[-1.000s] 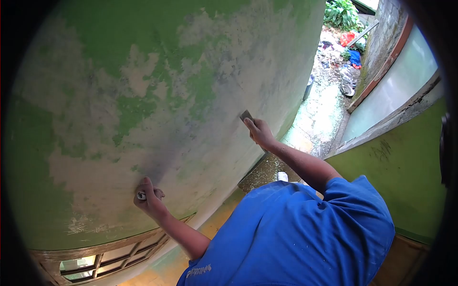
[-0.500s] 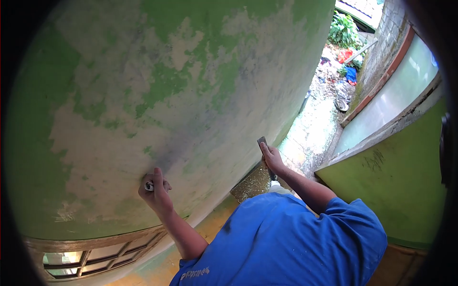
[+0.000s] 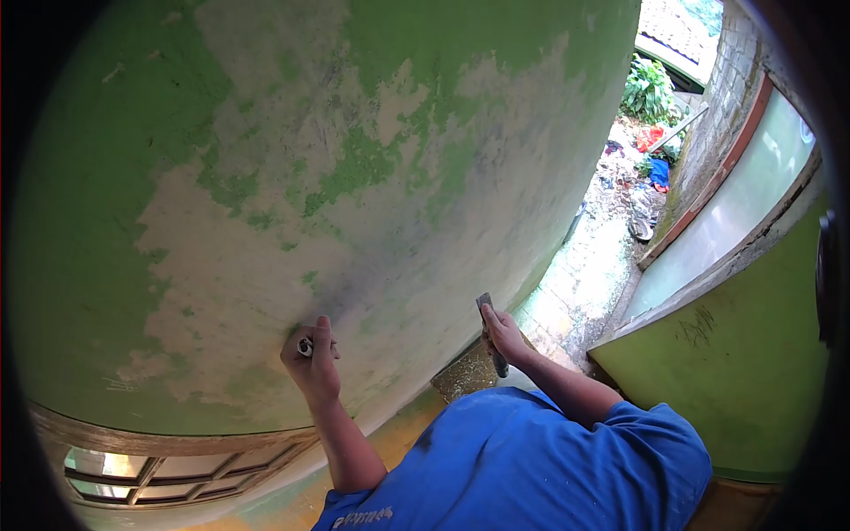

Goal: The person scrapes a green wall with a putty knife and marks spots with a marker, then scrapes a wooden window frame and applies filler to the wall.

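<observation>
Your left hand [image 3: 312,358] wrapped round pale-ended handle [image 3: 305,347], by patchy green wall [image 3: 239,265]; wall contact unclear. Your right hand [image 3: 503,334] gripping flat scraper [image 3: 484,303], blade up.

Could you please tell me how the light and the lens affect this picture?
Head view: wide-lens curving of the wall, black corners; washed-out glare on the outdoor path; a dim, soft-edged patch on the wall near the left hand; shirt lettering unclear.
</observation>
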